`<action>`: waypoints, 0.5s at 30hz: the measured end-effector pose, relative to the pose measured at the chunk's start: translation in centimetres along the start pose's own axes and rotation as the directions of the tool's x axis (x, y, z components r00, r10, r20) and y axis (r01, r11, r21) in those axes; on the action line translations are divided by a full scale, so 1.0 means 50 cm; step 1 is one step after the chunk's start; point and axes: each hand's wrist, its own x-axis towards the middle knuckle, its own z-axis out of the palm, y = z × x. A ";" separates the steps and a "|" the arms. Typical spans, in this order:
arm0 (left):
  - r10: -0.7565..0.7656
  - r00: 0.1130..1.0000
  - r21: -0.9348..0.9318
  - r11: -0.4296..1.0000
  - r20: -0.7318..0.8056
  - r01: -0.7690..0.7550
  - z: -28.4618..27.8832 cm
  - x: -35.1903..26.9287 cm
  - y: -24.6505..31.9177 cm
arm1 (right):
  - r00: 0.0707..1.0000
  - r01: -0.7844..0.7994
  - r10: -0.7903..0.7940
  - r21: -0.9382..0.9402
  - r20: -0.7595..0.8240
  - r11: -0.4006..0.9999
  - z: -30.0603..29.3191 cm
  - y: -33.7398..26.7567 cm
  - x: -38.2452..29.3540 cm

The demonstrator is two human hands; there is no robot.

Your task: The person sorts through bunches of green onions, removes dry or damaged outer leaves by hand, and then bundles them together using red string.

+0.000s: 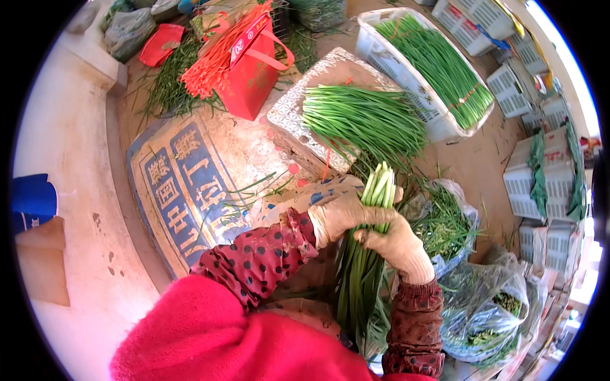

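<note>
A bunch of long leafy greens, likely garlic chives (364, 271), hangs with its pale cut ends up and its leaves trailing down past my lap. My left hand (340, 214), in a soiled light work glove, wraps around the bunch below those ends. From the other side my right hand (400, 243), gloved too, grips the stalks just lower, its thumb across them. Just beyond my hands, a larger pile of chives (362, 119) lies on a patterned board (286, 109), white ends to the left.
A white plastic crate (414, 95) holds tied chives. Left of the board stands a red bag (252, 85) with orange ties (209, 71). Bags of trimmings (443, 224) (481, 309) lie to my right, stacked crates (543, 176) beyond. A printed sack (190, 185) covers the floor at left, beside a wall (86, 190).
</note>
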 end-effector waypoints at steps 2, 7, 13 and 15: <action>-0.033 0.995 -0.030 0.999 -0.094 0.030 0.011 -0.003 0.001 | 0.995 -0.006 -0.005 0.124 0.095 0.992 0.002 0.005 0.021; -0.038 0.931 -0.405 0.906 -0.364 -0.122 0.009 0.046 0.003 | 0.946 0.033 -0.055 -0.074 -0.318 0.997 0.015 -0.006 0.007; -0.040 0.962 -0.557 0.821 -0.271 -0.123 0.002 0.121 -0.001 | 0.923 0.110 -0.127 -0.067 -0.362 0.992 -0.009 0.010 0.054; 0.023 0.980 -0.491 0.863 -0.195 -0.118 -0.022 0.127 0.008 | 0.942 0.057 -0.100 -0.139 -0.320 0.989 -0.058 -0.015 0.070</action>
